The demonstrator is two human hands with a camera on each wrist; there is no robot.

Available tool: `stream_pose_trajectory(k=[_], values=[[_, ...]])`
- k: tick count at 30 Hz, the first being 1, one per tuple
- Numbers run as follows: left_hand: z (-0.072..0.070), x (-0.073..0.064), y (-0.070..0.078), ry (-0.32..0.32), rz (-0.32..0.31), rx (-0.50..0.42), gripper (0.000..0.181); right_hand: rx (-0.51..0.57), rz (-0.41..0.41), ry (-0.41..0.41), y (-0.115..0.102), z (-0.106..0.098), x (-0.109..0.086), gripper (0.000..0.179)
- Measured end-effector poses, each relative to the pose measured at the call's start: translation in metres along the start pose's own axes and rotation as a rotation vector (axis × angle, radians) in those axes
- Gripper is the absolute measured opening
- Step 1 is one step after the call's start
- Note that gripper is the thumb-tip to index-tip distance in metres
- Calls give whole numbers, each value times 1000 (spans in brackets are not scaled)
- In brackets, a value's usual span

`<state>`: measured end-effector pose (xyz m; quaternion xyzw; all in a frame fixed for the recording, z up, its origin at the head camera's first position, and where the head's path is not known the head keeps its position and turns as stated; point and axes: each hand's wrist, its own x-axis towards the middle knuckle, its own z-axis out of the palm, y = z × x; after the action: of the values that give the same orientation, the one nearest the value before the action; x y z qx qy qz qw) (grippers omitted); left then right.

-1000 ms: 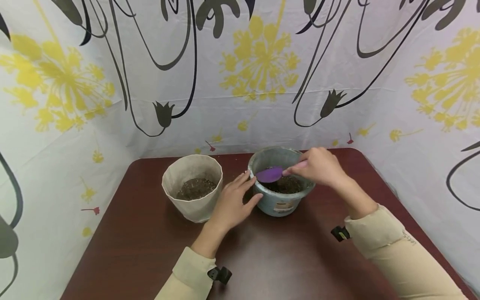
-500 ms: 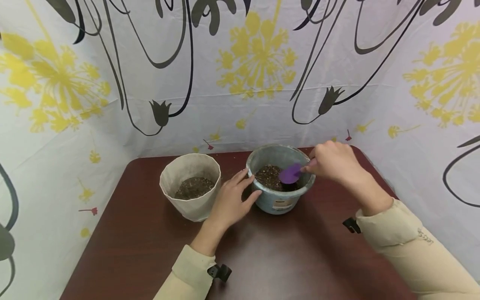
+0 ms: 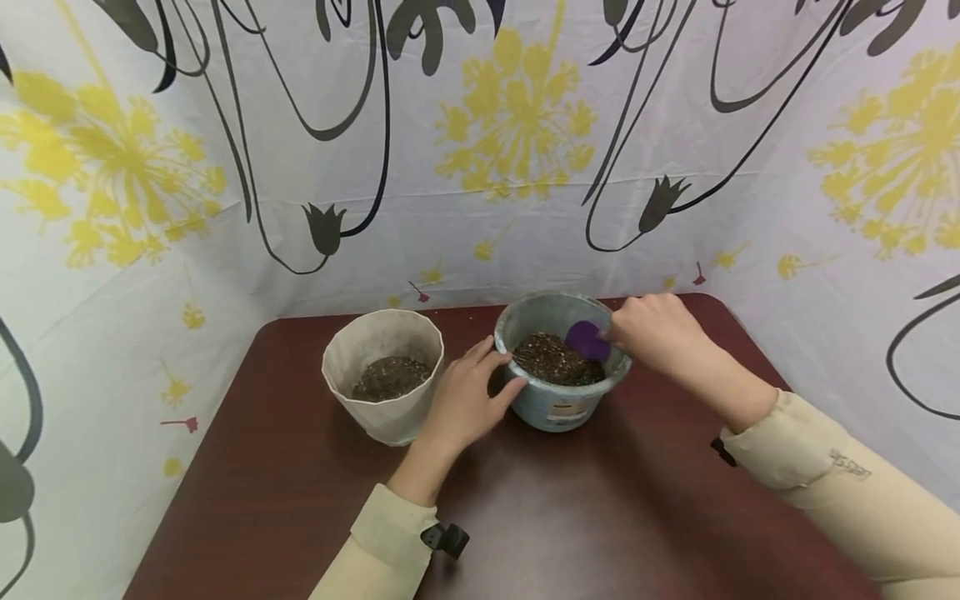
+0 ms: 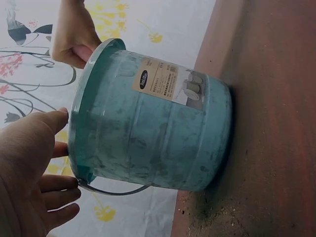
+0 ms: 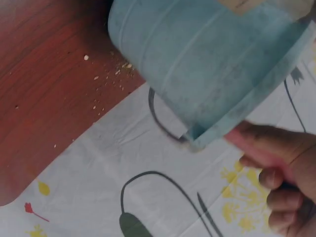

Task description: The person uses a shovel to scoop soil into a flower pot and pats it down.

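My right hand (image 3: 658,332) grips a small trowel with a purple blade (image 3: 587,340) and a pink handle (image 5: 261,155). The blade is inside a blue bucket (image 3: 534,400), at the right side above dark soil (image 3: 551,358). In the right wrist view, the fingers curl round the handle beside the rim. My left hand (image 3: 467,398) rests its fingertips on the bucket's left rim, thumb at the front. The left wrist view shows the bucket's paper label (image 4: 157,79) and its wire handle (image 4: 116,192) hanging down. The bucket wall hides the blade in both wrist views.
A whitish faceted pot (image 3: 390,422) with some soil (image 3: 392,377) stands left of the bucket, just beyond my left hand. Crumbs of soil (image 4: 222,219) lie on the dark red-brown table (image 3: 540,517). Patterned cloth (image 3: 450,225) hangs close behind the table and at both sides.
The trowel blade has moved from the bucket's left side to the right, and my right hand went with it. My left hand has stayed on the rim.
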<state>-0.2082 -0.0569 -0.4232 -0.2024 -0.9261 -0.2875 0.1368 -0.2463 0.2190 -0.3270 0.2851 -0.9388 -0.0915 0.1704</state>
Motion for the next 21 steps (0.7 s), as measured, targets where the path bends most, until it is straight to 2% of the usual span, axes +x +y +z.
stream_pose_trajectory(k=[4,8,11,17,21], values=[[-1,3,2,0,-40,-16,51,59,-88,-35,4,-1,-1,58],[1,2,3,1,-63,-37,51,191,-88,-88,8,1,-4,32],[2,3,3,14,-58,-45,49,299,-80,-89,10,5,-7,14],[1,3,3,11,-55,-70,50,433,-32,-80,16,16,-8,12],[-1,2,5,7,-49,-70,50,488,-2,-70,19,26,-7,20]])
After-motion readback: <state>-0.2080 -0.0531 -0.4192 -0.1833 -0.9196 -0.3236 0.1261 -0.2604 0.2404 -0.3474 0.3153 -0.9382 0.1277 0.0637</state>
